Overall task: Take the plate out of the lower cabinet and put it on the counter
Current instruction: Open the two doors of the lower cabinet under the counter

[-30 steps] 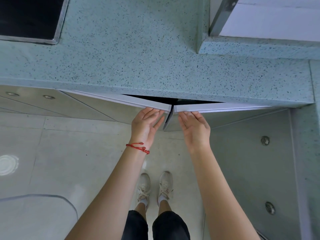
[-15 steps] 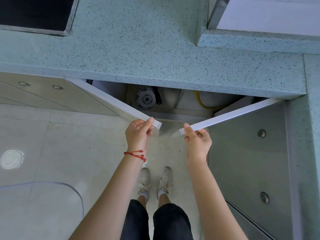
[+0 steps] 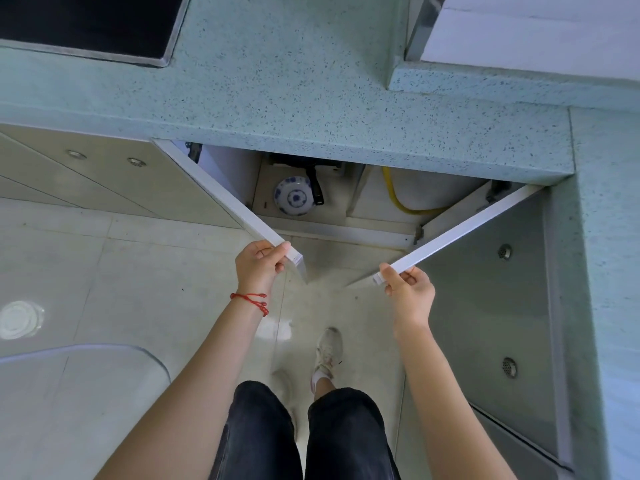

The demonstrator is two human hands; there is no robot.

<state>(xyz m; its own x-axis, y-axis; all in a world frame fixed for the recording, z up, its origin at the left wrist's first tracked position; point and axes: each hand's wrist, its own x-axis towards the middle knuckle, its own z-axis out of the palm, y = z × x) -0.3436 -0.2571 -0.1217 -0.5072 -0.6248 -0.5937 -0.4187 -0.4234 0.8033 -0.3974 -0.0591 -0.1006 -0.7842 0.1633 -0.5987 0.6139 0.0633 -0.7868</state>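
Note:
A white plate with blue patterns (image 3: 292, 196) lies on the floor of the lower cabinet (image 3: 304, 227), under the speckled green counter (image 3: 277, 98). Both cabinet doors stand swung out toward me. My left hand (image 3: 260, 265), with a red string on its wrist, grips the top edge of the left door (image 3: 228, 197). My right hand (image 3: 408, 293) grips the top edge of the right door (image 3: 460, 230). The plate is well beyond both hands, inside the cabinet.
A black object with a handle (image 3: 317, 181) sits right beside the plate. A yellow hose (image 3: 398, 199) curves through the right compartment. A dark cooktop (image 3: 90, 22) is set in the counter at the left. My feet stand on the tiled floor (image 3: 138, 289).
Both doors went from nearly closed to wide open as my hands pulled them out and apart. The plate inside came into view. One foot has stepped back.

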